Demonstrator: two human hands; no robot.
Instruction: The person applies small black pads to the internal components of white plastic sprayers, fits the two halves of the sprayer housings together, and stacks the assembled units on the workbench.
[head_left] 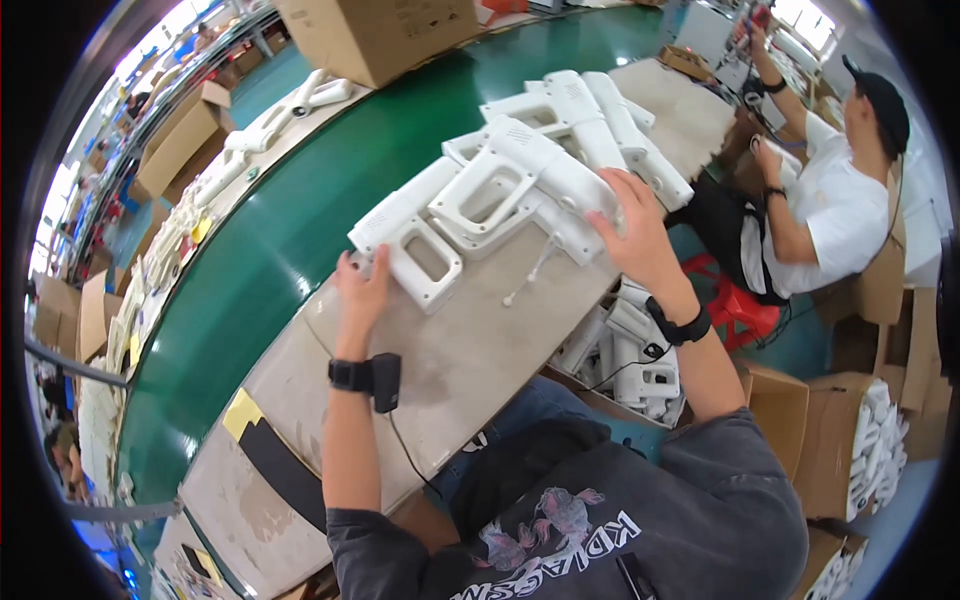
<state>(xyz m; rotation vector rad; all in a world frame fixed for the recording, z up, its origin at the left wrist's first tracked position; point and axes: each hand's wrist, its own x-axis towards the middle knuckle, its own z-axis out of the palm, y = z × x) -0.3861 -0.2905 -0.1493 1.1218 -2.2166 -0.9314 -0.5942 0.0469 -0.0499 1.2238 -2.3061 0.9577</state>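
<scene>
Several white plastic housings with looped handles lie in a pile on the grey work surface point(520, 310). My left hand point(362, 290) grips the lower left end of the leftmost housing point(400, 235), thumb on the near side. At the right of the pile, my right hand point(640, 225) is closed around the end of the front housing point(510, 170), its thumb toward me; the grip is partly hidden. A short white cord-like piece point(535, 270) hangs from the pile's near side onto the surface. Further housings point(640, 150) lie behind my right hand.
A green conveyor belt point(220, 310) curves past the far side. A cardboard box point(375, 40) stands beyond it. Below right, a box of white parts point(640, 370) sits by my right forearm. A co-worker point(830, 200) sits at right near a red stool point(735, 305). Black strips point(285, 470) lie lower left.
</scene>
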